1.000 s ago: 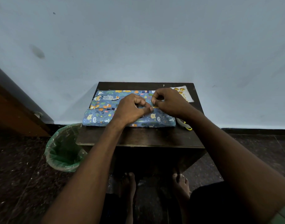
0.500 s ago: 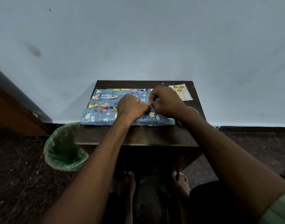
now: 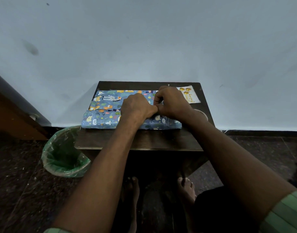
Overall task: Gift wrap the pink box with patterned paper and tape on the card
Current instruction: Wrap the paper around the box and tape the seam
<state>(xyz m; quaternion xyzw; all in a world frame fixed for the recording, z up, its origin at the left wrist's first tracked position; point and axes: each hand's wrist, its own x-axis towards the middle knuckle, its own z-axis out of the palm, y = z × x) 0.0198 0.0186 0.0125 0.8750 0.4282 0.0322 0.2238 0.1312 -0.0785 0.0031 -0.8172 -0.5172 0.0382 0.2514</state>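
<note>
Both hands met knuckle to knuckle over the seam of the patterned paper [image 3: 104, 113]. Left hand [image 3: 137, 110] curled, fingertips pressed down at the overlap, likely to keep the flap from springing up. Right hand [image 3: 172, 104] curled too, thumb and fingers pinched on something small at the seam, probably tape, though too hidden to tell. Pink box fully covered, out of sight inside the wrap, flat on the dark wooden table [image 3: 139, 142]. Card [image 3: 189, 95] parked at the table's far right corner, just beside the right hand, not yet taped on. Green-lined bin [image 3: 63, 153] on the floor by the table's left, handy for scraps.
</note>
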